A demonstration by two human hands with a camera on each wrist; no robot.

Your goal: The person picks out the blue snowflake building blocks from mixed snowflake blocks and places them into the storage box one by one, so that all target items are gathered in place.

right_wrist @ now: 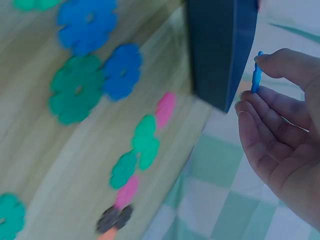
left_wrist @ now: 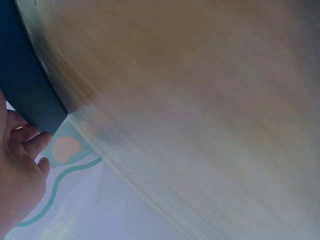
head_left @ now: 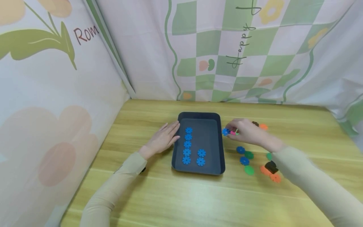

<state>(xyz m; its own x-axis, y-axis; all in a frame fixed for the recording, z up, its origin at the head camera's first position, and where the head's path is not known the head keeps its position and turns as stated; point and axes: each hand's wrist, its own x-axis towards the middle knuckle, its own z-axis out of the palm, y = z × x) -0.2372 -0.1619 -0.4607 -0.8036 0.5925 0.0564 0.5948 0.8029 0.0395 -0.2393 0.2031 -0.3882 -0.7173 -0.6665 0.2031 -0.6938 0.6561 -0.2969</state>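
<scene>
A dark rectangular tray (head_left: pixel 211 143) lies on the table with blue notched plastic discs in it. Several form a column along its left side, such as one disc (head_left: pixel 187 144), and two more (head_left: pixel 201 153) stand to the right near the front. My left hand (head_left: pixel 164 137) rests against the tray's left rim with fingers extended; the left wrist view shows its fingers at the tray wall (left_wrist: pixel 30 75). Just outside the right rim, my right hand (head_left: pixel 245 130) pinches a blue disc (right_wrist: pixel 257 74) between thumb and fingertips, seen edge-on in the right wrist view.
Right of the tray lie loose discs: blue (head_left: pixel 244 161), green (head_left: pixel 249 170), orange (head_left: pixel 275 178), pink (right_wrist: pixel 165 110) and dark ones (head_left: pixel 271 167). A printed curtain (head_left: pixel 210 47) hangs behind the wooden table (head_left: pixel 198 201), and another patterned cloth (head_left: pixel 71 104) on the left.
</scene>
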